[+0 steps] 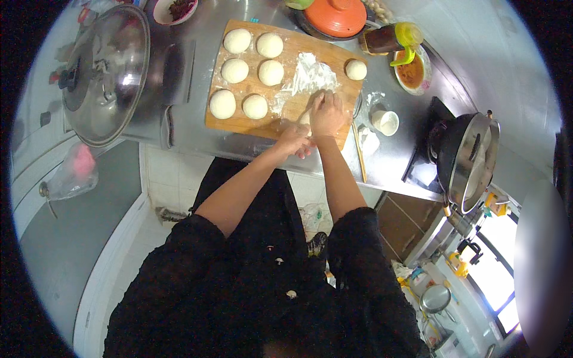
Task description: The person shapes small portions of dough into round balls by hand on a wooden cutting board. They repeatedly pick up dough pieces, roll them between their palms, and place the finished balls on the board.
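Observation:
A floured wooden board (286, 100) lies on the steel counter. Over its lower right part, my right hand (329, 115) presses on a piece of dough (305, 120), mostly hidden beneath it. My left hand (293, 138) touches the same dough at the board's near edge, fingers curled under. Several round dough balls stand at the board's left, among them one at the near corner (222, 104) and one beside it (255, 107). Another dough ball (356, 70) sits alone at the right edge. White flour (313, 75) is spread between them.
Right of the board are a thin wooden stick (359, 154), a small white cup (385, 123), a bowl of reddish sauce (410, 74) and a bottle with a green top (389, 39). A lidded wok (470, 161) stands farther right. A large glass lid (112, 76) is at the left.

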A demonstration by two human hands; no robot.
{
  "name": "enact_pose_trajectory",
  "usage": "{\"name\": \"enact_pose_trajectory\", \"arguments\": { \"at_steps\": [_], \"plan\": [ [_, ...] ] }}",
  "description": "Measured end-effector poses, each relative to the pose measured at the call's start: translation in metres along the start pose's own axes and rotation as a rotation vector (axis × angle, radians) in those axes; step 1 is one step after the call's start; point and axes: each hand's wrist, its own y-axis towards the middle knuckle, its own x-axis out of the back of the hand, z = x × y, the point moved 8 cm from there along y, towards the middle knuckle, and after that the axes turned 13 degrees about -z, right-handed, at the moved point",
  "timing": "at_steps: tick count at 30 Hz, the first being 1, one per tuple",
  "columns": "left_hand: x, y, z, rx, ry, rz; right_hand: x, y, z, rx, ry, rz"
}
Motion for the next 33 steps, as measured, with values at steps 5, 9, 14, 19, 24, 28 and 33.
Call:
{"name": "enact_pose_trajectory", "arguments": {
  "at_steps": [5, 9, 14, 19, 24, 28, 33],
  "plan": [
    [0.003, 0.016, 0.004, 0.048, 0.05, -0.136, -0.019, 0.009, -0.008, -0.032, 0.08, 0.024],
    [0.001, 0.022, 0.005, 0.1, -0.079, -0.244, -0.021, 0.003, -0.011, -0.126, 0.196, 0.119],
    [0.004, 0.016, -0.006, 0.002, -0.048, -0.252, -0.014, -0.016, -0.028, -0.626, 0.429, 0.564],
    [0.007, 0.017, 0.005, -0.143, -0.067, -0.106, -0.005, -0.01, 0.002, -0.351, -0.073, 0.513],
    [0.014, 0.017, 0.01, -0.12, -0.036, -0.055, -0.015, -0.006, 0.015, -0.12, -0.033, 0.148],
    [0.015, 0.013, -0.008, -0.129, -0.092, -0.146, -0.024, 0.017, 0.015, -0.086, -0.011, 0.072],
    [0.011, 0.025, 0.004, 0.086, -0.267, -0.268, -0.018, 0.011, 0.011, -0.147, 0.016, 0.248]
  ]
}}
